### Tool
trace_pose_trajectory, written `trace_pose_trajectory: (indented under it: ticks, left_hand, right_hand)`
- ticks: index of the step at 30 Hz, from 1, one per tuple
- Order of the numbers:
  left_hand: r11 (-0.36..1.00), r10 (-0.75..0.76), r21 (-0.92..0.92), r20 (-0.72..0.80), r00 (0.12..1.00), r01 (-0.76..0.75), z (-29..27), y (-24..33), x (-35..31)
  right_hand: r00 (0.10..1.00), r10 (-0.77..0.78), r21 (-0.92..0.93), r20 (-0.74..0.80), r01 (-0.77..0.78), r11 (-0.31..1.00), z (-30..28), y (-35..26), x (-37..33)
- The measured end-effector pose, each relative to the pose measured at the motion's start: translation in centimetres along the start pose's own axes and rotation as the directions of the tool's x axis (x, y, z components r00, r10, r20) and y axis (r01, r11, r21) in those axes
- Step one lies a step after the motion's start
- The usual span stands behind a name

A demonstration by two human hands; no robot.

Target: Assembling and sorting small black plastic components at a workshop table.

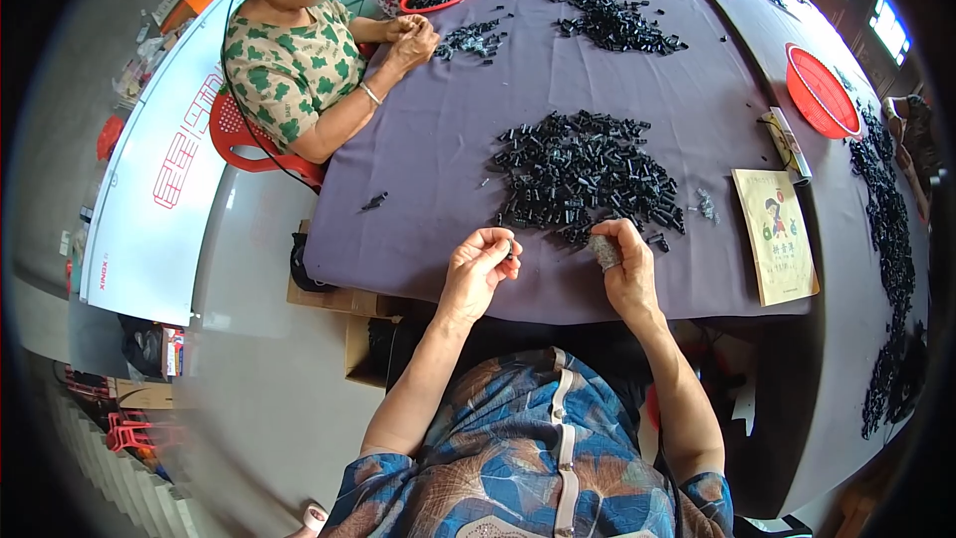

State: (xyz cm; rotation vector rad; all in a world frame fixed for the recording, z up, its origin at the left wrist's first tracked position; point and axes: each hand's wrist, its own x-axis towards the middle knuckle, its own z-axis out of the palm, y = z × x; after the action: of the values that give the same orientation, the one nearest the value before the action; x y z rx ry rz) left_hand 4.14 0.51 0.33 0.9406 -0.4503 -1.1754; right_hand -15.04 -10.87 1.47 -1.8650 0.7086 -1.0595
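At the near edge of the cloth-covered table, my left hand (478, 271) pinches a small black plastic piece (512, 252) between thumb and fingertips. To its right, my right hand (629, 269) is closed around a greyish, see-through clump (603, 252), which looks like small clear bits; its exact kind is hard to make out. Just beyond both hands spreads a pile of short black tube-like pieces (583, 169). A few small clear bits (708, 205) lie right of that pile, and a couple of loose black pieces (374, 201) rest to the left.
A yellow booklet (775, 239) and a long narrow box (787, 144) lie to the right. Red baskets (823, 90) stand on the table, with more black piles (617, 20) farther off. At the left, a co-worker (299, 80) sits on a red chair (239, 144), handling something small.
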Motion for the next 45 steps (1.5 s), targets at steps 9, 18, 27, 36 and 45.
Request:
trace_pose_trajectory:
  ticks: [9,18,27,36,45]
  left_hand:
    - [1.000,0.004,0.027,0.026,1.000,-0.005,-0.2,0.2,0.7]
    - [1.000,-0.001,0.018,0.010,1.000,0.000,-0.2,0.1,0.5]
    - [0.999,-0.001,0.035,0.026,1.000,0.000,-0.3,0.0,0.4]
    - [1.000,-0.002,0.020,0.002,1.000,0.002,-0.1,0.1,0.5]
    - [1.000,0.009,-0.005,0.022,1.000,-0.009,-0.5,0.0,0.7]
  right_hand:
    - [0.982,0.188,0.100,-0.036,-0.183,0.978,-1.2,0.9,0.8]
    - [0.973,0.198,0.399,-0.123,-0.134,0.907,-2.4,-1.1,1.2]
    - [0.980,-0.197,-0.192,-0.014,0.191,0.963,-1.7,-1.9,0.8]
    - [0.993,0.001,-0.136,-0.117,-0.017,0.991,-1.9,1.4,0.8]
    - [0.991,-0.103,-0.168,-0.086,0.087,0.982,-1.7,-0.2,0.9]
